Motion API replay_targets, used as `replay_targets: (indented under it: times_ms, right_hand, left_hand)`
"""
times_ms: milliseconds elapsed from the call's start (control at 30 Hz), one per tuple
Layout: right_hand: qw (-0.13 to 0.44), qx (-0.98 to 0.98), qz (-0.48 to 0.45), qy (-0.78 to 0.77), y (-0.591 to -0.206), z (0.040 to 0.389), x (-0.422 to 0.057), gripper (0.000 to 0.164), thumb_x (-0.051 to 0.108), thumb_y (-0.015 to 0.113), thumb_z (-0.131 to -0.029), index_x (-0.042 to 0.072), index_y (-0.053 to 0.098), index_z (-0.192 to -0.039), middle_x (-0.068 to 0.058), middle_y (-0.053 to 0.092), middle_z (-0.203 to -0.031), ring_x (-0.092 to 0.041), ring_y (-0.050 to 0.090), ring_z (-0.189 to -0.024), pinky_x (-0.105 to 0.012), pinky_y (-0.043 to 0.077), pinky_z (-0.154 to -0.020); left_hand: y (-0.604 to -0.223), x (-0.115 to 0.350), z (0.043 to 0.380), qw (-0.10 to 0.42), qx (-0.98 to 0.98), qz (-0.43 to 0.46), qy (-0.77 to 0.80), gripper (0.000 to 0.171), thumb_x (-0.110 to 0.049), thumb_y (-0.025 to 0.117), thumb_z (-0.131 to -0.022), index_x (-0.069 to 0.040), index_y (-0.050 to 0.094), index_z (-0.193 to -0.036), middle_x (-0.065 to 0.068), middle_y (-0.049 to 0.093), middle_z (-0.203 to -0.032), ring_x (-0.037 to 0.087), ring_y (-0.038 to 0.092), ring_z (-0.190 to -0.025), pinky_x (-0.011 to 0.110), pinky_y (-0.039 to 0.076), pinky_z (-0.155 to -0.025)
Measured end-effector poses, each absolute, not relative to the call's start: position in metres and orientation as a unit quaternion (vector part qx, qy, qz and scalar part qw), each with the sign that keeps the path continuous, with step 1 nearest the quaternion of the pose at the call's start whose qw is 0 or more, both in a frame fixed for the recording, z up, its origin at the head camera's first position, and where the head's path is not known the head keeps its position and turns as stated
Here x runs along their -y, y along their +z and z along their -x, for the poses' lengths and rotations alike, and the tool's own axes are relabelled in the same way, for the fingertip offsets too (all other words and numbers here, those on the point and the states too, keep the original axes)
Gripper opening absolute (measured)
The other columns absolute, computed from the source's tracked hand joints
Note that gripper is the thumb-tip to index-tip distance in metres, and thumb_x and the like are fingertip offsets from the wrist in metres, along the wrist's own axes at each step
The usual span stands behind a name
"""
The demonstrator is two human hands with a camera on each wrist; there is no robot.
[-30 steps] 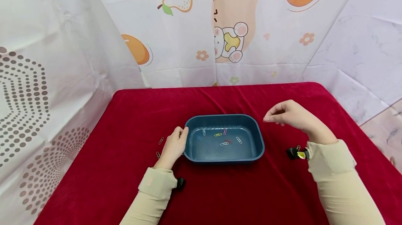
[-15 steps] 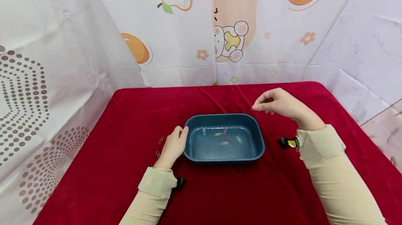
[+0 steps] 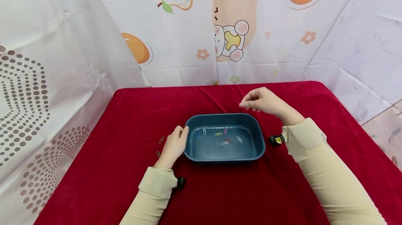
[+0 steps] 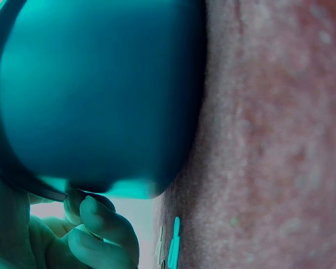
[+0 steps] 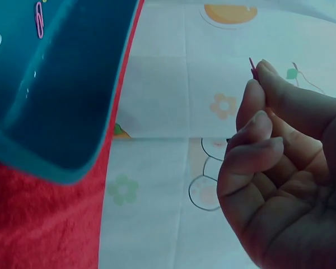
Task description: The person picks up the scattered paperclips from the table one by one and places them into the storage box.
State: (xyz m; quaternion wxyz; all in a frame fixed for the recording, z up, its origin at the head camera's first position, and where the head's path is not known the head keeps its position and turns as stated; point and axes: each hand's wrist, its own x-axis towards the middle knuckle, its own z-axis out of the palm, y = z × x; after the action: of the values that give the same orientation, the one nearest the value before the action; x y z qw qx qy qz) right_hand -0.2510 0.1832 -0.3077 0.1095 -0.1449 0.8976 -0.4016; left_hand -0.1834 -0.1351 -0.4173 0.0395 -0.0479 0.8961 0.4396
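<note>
A dark blue rectangular basin (image 3: 224, 157) stands on the red cloth. My left hand (image 3: 174, 144) grips its left rim, thumb on top and fingers curled beneath, as the left wrist view shows. Inside lie several paper clips: white, blue, yellow, pink and red, among them a pink paper clip (image 5: 40, 20) and a yellow paper clip (image 3: 218, 134). Above and beyond the basin's far right edge is my right hand (image 3: 263, 101). Between thumb and forefinger it pinches a small reddish paper clip (image 5: 253, 68), mostly covered by the fingertips.
Left of the basin, two paper clips, an upper paper clip (image 3: 161, 140) and a lower paper clip (image 3: 158, 154), lie on the red cloth (image 3: 132, 113). A printed white curtain (image 3: 179, 50) hangs behind the table. Each wrist wears a small black camera (image 3: 181, 183).
My right hand has moved left and slightly up from right of the basin to over its far right edge, still pinching the clip. The left hand and basin stay put.
</note>
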Motion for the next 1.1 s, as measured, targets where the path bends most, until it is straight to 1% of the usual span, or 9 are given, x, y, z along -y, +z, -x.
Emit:
replay_targets:
  times_ms: [100,200,333,433,567,667,733,900,1100]
  right_hand:
    - [0.115,-0.895,0.148,-0.404,-0.311,0.254,-0.176,0.028,0.029,0.072,-0.091,0.003,0.072,-0.102,-0.012,0.069,-0.087,-0.021,0.06,-0.07,-0.029,0.053,-0.065]
    - [0.123,-0.892,0.155,-0.407,-0.314,0.257,-0.168,0.027,0.028,0.072,-0.091,0.003,0.072,-0.102,-0.017,0.068,-0.088,-0.026,0.06,-0.072,-0.032,0.054,-0.068]
    - [0.129,-0.886,0.172,-0.411,-0.32,0.26,-0.158,0.025,0.025,0.071,-0.092,0.002,0.073,-0.101,-0.013,0.068,-0.083,-0.031,0.061,-0.074,-0.037,0.055,-0.07]
    - [0.133,-0.884,0.182,-0.409,-0.325,0.262,-0.151,0.024,0.024,0.07,-0.092,0.002,0.073,-0.1,-0.011,0.067,-0.08,-0.028,0.06,-0.071,-0.036,0.054,-0.068]
    - [0.144,-0.885,0.19,-0.399,-0.332,0.264,-0.143,0.02,0.024,0.07,-0.093,0.004,0.073,-0.098,-0.019,0.067,-0.084,-0.027,0.058,-0.069,-0.035,0.052,-0.064]
    - [0.153,-0.887,0.193,-0.391,-0.337,0.265,-0.139,0.017,0.022,0.069,-0.094,0.006,0.074,-0.097,-0.023,0.068,-0.087,-0.03,0.059,-0.07,-0.036,0.052,-0.065]
    - [0.156,-0.886,0.197,-0.39,-0.341,0.266,-0.137,0.017,0.022,0.069,-0.094,0.006,0.074,-0.097,-0.023,0.068,-0.087,-0.03,0.059,-0.071,-0.035,0.052,-0.064]
    - [0.162,-0.88,0.208,-0.396,-0.35,0.268,-0.129,0.016,0.021,0.07,-0.093,0.006,0.074,-0.095,-0.022,0.068,-0.086,-0.023,0.057,-0.067,-0.028,0.049,-0.06]
    - [0.168,-0.876,0.223,-0.394,-0.357,0.265,-0.118,0.014,0.021,0.07,-0.092,0.007,0.074,-0.093,-0.019,0.07,-0.084,-0.022,0.058,-0.065,-0.028,0.049,-0.059]
  left_hand:
    - [-0.417,0.135,0.183,0.041,-0.896,0.048,0.44,0.034,-0.043,0.04,-0.106,-0.012,0.048,-0.094,0.007,0.047,-0.073,0.021,0.048,-0.06,0.03,0.04,-0.057]
    - [-0.417,0.136,0.183,0.042,-0.896,0.049,0.44,0.034,-0.043,0.04,-0.105,-0.012,0.048,-0.094,0.007,0.047,-0.073,0.021,0.048,-0.06,0.03,0.04,-0.057]
    - [-0.417,0.136,0.183,0.04,-0.896,0.049,0.44,0.034,-0.043,0.04,-0.105,-0.012,0.048,-0.094,0.007,0.047,-0.072,0.021,0.048,-0.06,0.03,0.04,-0.057]
    - [-0.417,0.136,0.183,0.036,-0.896,0.048,0.44,0.034,-0.042,0.04,-0.106,-0.012,0.048,-0.093,0.007,0.047,-0.072,0.021,0.048,-0.059,0.03,0.04,-0.057]
    - [-0.416,0.135,0.182,0.039,-0.894,0.046,0.444,0.034,-0.042,0.041,-0.105,-0.012,0.047,-0.092,0.006,0.047,-0.071,0.021,0.047,-0.058,0.03,0.04,-0.056]
    - [-0.417,0.134,0.182,0.043,-0.893,0.045,0.445,0.034,-0.043,0.041,-0.105,-0.012,0.047,-0.092,0.006,0.047,-0.07,0.021,0.047,-0.057,0.03,0.04,-0.056]
    - [-0.417,0.133,0.182,0.043,-0.894,0.045,0.444,0.034,-0.042,0.041,-0.105,-0.012,0.047,-0.093,0.007,0.047,-0.071,0.021,0.048,-0.058,0.03,0.04,-0.056]
    - [-0.416,0.133,0.182,0.039,-0.896,0.046,0.441,0.033,-0.042,0.041,-0.105,-0.012,0.048,-0.094,0.007,0.048,-0.073,0.021,0.048,-0.059,0.03,0.041,-0.057]
    - [-0.416,0.135,0.182,0.037,-0.896,0.048,0.44,0.034,-0.042,0.04,-0.105,-0.012,0.048,-0.094,0.007,0.048,-0.073,0.021,0.049,-0.059,0.03,0.041,-0.056]
